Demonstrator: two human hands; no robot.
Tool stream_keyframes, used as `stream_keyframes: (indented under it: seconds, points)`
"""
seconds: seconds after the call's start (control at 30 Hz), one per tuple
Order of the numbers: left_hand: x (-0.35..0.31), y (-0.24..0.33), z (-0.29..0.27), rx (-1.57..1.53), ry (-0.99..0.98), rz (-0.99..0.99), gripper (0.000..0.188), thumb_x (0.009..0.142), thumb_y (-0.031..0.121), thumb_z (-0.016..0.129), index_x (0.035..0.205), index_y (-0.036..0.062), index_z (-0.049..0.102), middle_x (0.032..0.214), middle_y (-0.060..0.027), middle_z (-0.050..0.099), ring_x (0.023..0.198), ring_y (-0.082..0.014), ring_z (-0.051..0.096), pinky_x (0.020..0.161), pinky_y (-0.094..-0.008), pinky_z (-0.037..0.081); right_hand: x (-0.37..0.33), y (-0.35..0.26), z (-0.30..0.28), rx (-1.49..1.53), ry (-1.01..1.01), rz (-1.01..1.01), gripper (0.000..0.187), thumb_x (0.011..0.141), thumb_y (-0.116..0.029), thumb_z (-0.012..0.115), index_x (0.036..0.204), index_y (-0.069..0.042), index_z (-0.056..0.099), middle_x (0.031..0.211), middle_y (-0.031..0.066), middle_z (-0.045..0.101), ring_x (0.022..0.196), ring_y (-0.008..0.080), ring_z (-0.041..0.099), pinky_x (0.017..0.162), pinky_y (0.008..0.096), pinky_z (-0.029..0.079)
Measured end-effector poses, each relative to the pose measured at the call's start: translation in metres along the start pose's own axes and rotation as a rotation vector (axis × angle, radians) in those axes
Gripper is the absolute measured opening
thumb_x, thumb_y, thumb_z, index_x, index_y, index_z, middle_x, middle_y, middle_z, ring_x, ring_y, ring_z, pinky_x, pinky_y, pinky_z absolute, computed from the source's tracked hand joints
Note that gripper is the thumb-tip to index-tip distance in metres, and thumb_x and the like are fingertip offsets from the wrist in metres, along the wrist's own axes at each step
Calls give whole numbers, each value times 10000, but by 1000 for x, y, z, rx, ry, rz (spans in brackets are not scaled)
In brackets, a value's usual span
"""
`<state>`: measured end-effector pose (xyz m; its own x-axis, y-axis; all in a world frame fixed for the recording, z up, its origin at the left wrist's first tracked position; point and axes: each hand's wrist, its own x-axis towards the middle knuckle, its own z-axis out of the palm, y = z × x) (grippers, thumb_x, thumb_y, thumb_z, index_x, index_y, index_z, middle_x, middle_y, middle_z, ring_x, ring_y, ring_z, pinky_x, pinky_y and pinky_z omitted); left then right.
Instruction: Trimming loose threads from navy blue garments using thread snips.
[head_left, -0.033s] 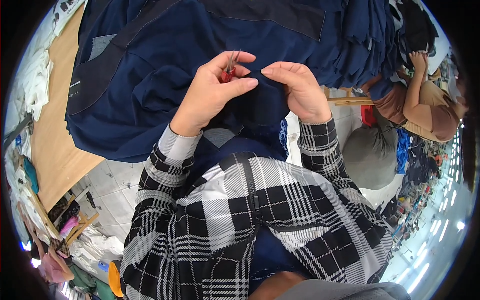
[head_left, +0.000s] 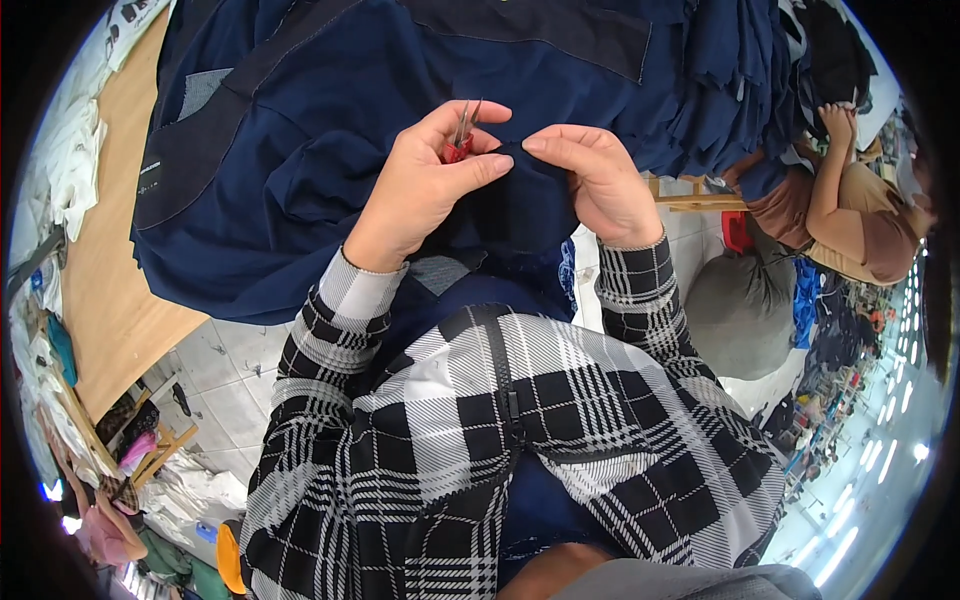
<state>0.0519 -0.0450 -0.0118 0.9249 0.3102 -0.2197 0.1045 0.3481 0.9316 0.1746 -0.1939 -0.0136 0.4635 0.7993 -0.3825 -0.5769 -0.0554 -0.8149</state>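
Observation:
A dark navy garment (head_left: 300,120) lies spread over a wooden table (head_left: 100,280) and hangs down toward my lap. My left hand (head_left: 425,190) grips small thread snips (head_left: 460,135) with a red handle, the metal blades pointing up. Its thumb also presses a fold of the navy cloth. My right hand (head_left: 595,180) pinches the same fold from the right, fingertips almost touching the left thumb. Both forearms wear black-and-white plaid sleeves.
A stack of navy fabric pieces (head_left: 740,70) sits at the upper right. Another person (head_left: 850,220) in a brown top sits to the right, beside a grey sack (head_left: 730,300). White cloth (head_left: 75,160) lies at the table's left edge. Tiled floor shows below.

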Motion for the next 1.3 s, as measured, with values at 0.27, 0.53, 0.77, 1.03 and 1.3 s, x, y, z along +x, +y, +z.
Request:
stream_keyframes:
  seconds: [0.27, 0.53, 0.77, 1.03, 1.3]
  points:
    - [6, -8, -7, -134, -15, -50, 375, 754, 25, 699, 1110, 40, 581, 836, 0, 571, 785, -65, 537, 730, -187, 440, -3, 4, -4, 76, -13, 85, 171, 800, -5, 635, 964, 42, 641, 867, 84, 663, 807, 113, 620, 750, 191, 465]
    - [11, -7, -2, -7, 15, -213, 150, 867, 206, 625, 895, 58, 627, 671, 68, 503, 551, -4, 406, 474, -158, 323, -3, 6, -2, 33, 19, 14, 175, 805, -14, 634, 968, 49, 639, 873, 96, 667, 824, 129, 633, 787, 200, 474]
    - [12, -12, -2, -299, -6, -407, 180, 861, 258, 636, 876, 80, 619, 651, 74, 469, 492, -15, 365, 433, -164, 299, -5, 8, -6, 67, -9, 47, 175, 809, -7, 624, 973, 53, 638, 884, 100, 668, 823, 124, 630, 784, 205, 475]
    - [-6, 0, -9, -95, 303, 33, 318, 916, 194, 536, 1162, -6, 559, 950, -30, 617, 720, -29, 480, 611, -163, 408, -5, 15, -7, 128, 90, 38, 182, 807, -10, 621, 975, 56, 639, 869, 103, 671, 818, 130, 629, 786, 211, 466]
    - [-24, -9, 18, -288, 71, -162, 139, 871, 105, 607, 920, -23, 629, 781, -26, 606, 654, -69, 575, 647, -210, 518, -7, 15, -4, 153, 85, 26, 166, 830, -41, 601, 965, 43, 648, 901, 95, 668, 834, 137, 625, 793, 219, 466]
